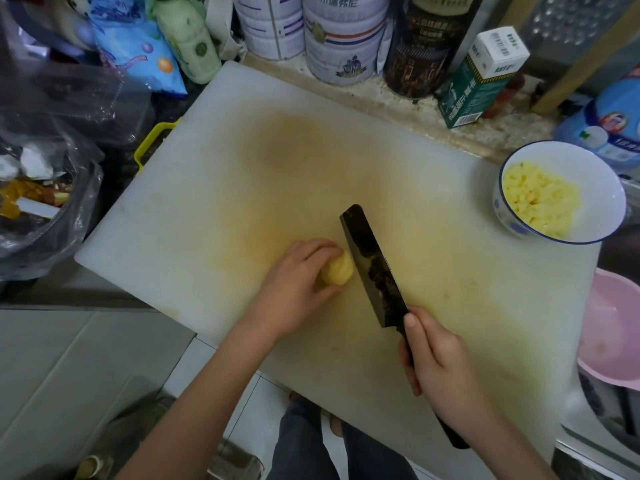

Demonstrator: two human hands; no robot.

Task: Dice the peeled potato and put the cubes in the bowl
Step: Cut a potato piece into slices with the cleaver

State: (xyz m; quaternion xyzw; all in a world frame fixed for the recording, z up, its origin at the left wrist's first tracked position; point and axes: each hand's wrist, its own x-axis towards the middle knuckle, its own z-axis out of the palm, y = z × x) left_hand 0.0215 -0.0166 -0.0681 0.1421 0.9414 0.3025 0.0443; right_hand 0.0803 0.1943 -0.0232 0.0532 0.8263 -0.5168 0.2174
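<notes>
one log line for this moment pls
phase: dicing | left hand: holds potato piece on cutting board | right hand: grips knife, blade beside potato piece | bowl: potato cubes inside

Stained cutting board (207, 188): potato piece (337, 271) pinned on it under left hand (294, 282) grip; knife (370, 265) just right, bowl (588, 188) set well right.

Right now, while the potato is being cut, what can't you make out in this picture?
Head view:
Potato: mostly covered by the left hand; remaining amount unclear.
Knife edge: under the blade, so contact with the cutting board is hidden.
Pink basin: cut off by the right edge.
Cubes in the bowl: too blurred to judge their shape.
</notes>
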